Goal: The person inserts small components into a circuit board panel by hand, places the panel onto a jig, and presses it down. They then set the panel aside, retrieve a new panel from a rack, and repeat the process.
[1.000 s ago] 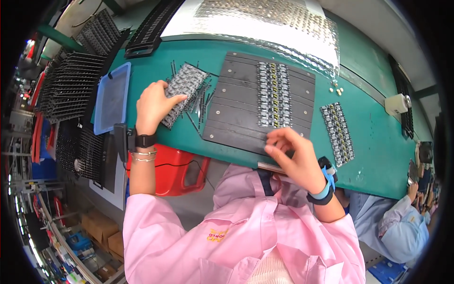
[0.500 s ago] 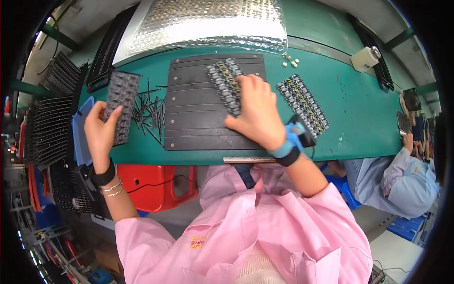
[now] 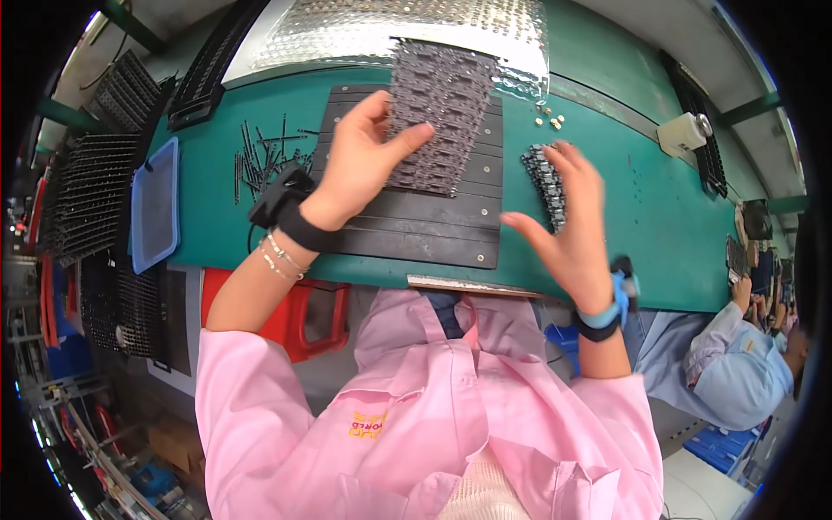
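A dark grey rectangular panel (image 3: 438,117) with rows of small raised sockets is pinched along its left edge by my left hand (image 3: 360,156). It is held over the black slatted board (image 3: 451,238) on the bench. To the right, my right hand (image 3: 572,225) is open, thumb and fingers apart, with nothing visible between them. Below or beside it lies a black panel with rows of shiny parts (image 3: 546,182), partly hidden by that hand. Whether the right hand touches this panel, I cannot tell.
Loose thin black strips (image 3: 264,156) lie left of the board, near an upright blue tray (image 3: 156,204). Bubble wrap (image 3: 329,39) lies at the back. Small pale pieces (image 3: 555,119) and a whitish bottle (image 3: 683,134) are at the right. A co-worker (image 3: 745,364) sits far right.
My left hand has brought the grey panel from the left to over the board. My right hand has moved right and opened; the panel it held on the board is no longer there.
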`<action>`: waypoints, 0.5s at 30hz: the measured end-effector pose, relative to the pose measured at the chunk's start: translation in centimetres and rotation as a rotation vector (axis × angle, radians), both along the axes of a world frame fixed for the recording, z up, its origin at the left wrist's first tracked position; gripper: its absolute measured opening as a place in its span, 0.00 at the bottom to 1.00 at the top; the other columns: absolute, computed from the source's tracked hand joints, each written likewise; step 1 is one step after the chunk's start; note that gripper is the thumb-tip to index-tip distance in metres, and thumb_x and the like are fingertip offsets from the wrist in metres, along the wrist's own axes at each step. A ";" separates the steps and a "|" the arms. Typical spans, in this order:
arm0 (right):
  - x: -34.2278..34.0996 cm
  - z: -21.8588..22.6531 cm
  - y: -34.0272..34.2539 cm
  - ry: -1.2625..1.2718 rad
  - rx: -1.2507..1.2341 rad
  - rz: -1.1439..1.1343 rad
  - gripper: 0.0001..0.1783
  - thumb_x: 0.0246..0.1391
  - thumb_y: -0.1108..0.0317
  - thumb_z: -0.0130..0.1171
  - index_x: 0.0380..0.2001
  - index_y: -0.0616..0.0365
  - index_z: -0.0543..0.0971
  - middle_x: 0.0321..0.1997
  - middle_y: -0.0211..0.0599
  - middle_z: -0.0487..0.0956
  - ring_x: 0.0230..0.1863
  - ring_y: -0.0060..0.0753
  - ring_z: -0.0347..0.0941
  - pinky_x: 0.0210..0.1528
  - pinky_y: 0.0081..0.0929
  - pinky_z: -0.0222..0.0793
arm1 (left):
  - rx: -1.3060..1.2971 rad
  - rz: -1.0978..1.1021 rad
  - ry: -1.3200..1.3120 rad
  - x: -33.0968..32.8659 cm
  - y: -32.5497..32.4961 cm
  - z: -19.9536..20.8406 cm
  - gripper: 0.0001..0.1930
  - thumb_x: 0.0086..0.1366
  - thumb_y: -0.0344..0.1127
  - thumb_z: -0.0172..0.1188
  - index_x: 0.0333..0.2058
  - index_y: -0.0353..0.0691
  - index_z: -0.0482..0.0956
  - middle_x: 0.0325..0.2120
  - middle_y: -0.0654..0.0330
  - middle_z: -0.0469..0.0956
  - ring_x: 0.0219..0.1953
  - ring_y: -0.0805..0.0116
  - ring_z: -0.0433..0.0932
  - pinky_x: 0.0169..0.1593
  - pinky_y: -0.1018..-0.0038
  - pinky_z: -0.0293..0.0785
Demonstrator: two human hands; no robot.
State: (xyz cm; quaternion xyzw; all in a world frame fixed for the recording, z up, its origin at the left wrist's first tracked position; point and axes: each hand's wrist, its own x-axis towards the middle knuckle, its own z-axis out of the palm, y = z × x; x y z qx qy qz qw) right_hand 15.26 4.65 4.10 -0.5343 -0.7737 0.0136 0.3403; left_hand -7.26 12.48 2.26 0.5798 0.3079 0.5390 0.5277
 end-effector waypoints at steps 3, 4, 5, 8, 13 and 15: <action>-3.1 -1.6 2.3 0.284 -0.196 0.116 0.30 0.34 0.69 0.66 0.44 0.62 0.68 0.42 0.44 0.72 0.44 0.34 0.69 0.45 0.27 0.64 | -0.072 -0.098 -0.050 1.1 0.2 -1.0 0.13 0.52 0.24 0.58 0.38 0.33 0.69 0.36 0.61 0.73 0.38 0.77 0.70 0.43 0.80 0.67; -3.4 -2.4 2.8 0.350 -0.276 0.115 0.26 0.35 0.70 0.65 0.42 0.63 0.69 0.37 0.43 0.73 0.39 0.31 0.70 0.41 0.25 0.65 | -0.039 -0.095 -0.036 1.2 0.3 -1.2 0.14 0.52 0.24 0.58 0.38 0.33 0.69 0.36 0.61 0.73 0.39 0.76 0.70 0.43 0.79 0.68; -3.8 -3.0 3.2 0.417 -0.359 0.127 0.23 0.36 0.71 0.64 0.39 0.63 0.70 0.33 0.41 0.75 0.34 0.28 0.72 0.37 0.22 0.67 | -0.008 -0.079 -0.021 1.1 0.1 -1.3 0.14 0.52 0.24 0.58 0.38 0.33 0.68 0.36 0.61 0.73 0.39 0.76 0.71 0.43 0.79 0.68; -4.3 -3.6 4.0 0.474 -0.352 0.129 0.17 0.38 0.73 0.63 0.34 0.65 0.71 0.25 0.38 0.76 0.27 0.25 0.73 0.31 0.19 0.68 | 0.038 -0.057 0.034 0.5 0.3 -1.3 0.15 0.52 0.25 0.59 0.39 0.33 0.68 0.35 0.61 0.74 0.38 0.76 0.71 0.42 0.79 0.69; -4.8 -3.8 4.2 0.433 -0.169 0.090 0.11 0.39 0.74 0.62 0.27 0.65 0.71 0.20 0.37 0.74 0.22 0.22 0.72 0.25 0.18 0.67 | 0.043 -0.056 0.229 -0.8 0.6 -0.9 0.15 0.49 0.26 0.61 0.37 0.32 0.70 0.31 0.60 0.75 0.34 0.76 0.73 0.38 0.80 0.71; -4.8 -3.7 4.0 0.421 -0.170 0.080 0.11 0.39 0.74 0.62 0.26 0.64 0.70 0.20 0.38 0.74 0.22 0.22 0.72 0.25 0.18 0.66 | 0.030 -0.061 0.286 -1.4 0.5 -1.2 0.15 0.49 0.27 0.62 0.36 0.32 0.70 0.29 0.60 0.75 0.33 0.76 0.73 0.36 0.80 0.71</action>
